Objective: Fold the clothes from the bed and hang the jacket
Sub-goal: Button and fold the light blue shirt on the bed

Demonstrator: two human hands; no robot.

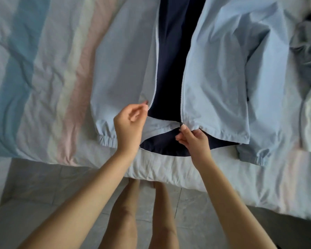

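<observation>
Pastel-striped bedding (43,69) in blue, white, cream and pink covers the bed, and a tiled floor (43,186) shows below its near edge.

The right hand (194,141) pinches the light blue jacket (214,78) at the bottom of one front panel, thumb and fingers closed on the hem just where the white zipper (182,97) ends at a small dark slider (183,125). The left hand (130,123) sits at the lower end of the other zipper edge, its fingers curled with the tips against the fabric. Whether it actually grips the cloth cannot be told.

Between the two hands the jacket lies unzipped and spread flat on the bedding, front side up, with its hem toward the near edge of the bed. The open front shows a navy lining (169,69), which also peeks out below the hem. A sleeve lies along each side, each ending in a gathered elastic cuff (106,139) near the bed edge.

Further out, a crumpled grey garment (307,58) lies on the bed beside the jacket. The person's bare legs (126,212) stand against the mattress edge.
</observation>
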